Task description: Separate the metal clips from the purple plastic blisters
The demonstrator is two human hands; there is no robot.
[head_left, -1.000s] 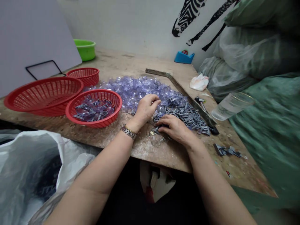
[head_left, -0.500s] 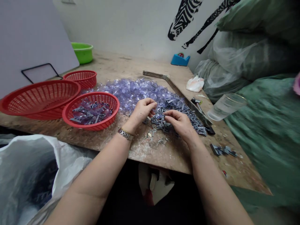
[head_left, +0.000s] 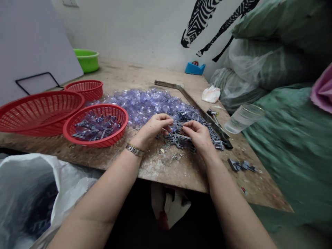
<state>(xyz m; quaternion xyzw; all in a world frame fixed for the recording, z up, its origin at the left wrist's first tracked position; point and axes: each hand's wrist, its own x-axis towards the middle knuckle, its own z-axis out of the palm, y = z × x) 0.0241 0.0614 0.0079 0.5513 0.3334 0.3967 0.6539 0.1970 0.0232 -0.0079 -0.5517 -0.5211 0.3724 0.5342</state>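
My left hand (head_left: 155, 128), with a metal watch (head_left: 135, 149) on its wrist, is closed in a pinch above the work pile. Facing it from the right, my right hand (head_left: 199, 136) also pinches, thumb against forefinger. A bit of clear purplish plastic shows between the two sets of fingertips, but what each hand grips is too small to make out. Beneath and behind the hands spreads a heap of small dark grey plastic parts (head_left: 178, 140). Farther back lies a large heap of clear purple plastic pieces (head_left: 145, 102).
At left, a red basket (head_left: 121, 133) holds clear and grey pieces; a larger red basket (head_left: 38, 110) and a small one (head_left: 89, 90) stand beside it. A metal bar (head_left: 192, 102) borders the heap. A glass (head_left: 242, 119) stands right. A white sack (head_left: 70, 173) hangs low left.
The whole view has shifted slightly, so things sit a little farther left. My hands stay pinched close together over the grey parts, with only small finger movements.
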